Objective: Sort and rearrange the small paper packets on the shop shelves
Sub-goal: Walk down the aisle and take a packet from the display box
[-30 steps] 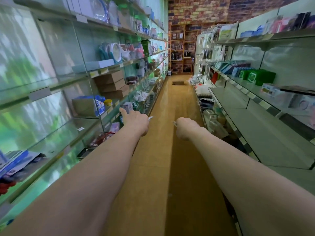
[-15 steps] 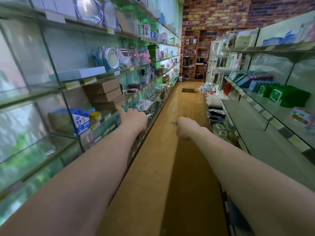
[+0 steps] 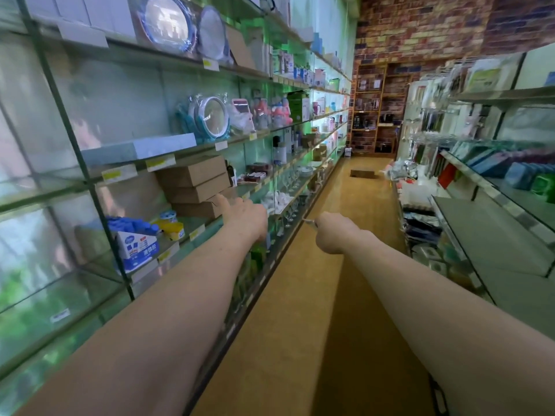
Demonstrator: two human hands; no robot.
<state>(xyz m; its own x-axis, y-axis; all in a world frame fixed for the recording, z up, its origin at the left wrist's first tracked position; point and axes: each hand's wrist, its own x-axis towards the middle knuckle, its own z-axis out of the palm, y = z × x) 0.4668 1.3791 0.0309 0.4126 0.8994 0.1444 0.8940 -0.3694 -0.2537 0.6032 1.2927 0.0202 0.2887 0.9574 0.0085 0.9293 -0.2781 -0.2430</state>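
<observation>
Both arms stretched forward along aisle. Left hand (image 3: 246, 219) beside stacked brown cardboard boxes (image 3: 195, 184), thumb out, grip hidden, cannot tell. Right hand (image 3: 333, 232) fisted, grip pinching small pale thin packet (image 3: 309, 222), blurred.

Aisle floor (image 3: 330, 295) runs open between glass shelves (image 3: 90, 187) on the left and metal shelves (image 3: 486, 235) on the right. One low brown box (image 3: 362, 173) sits mid-aisle, far down. Stacked cardboard boxes (image 3: 195, 181) crowd the near left bay. The right lower shelf board is bare, with room to reach in.
</observation>
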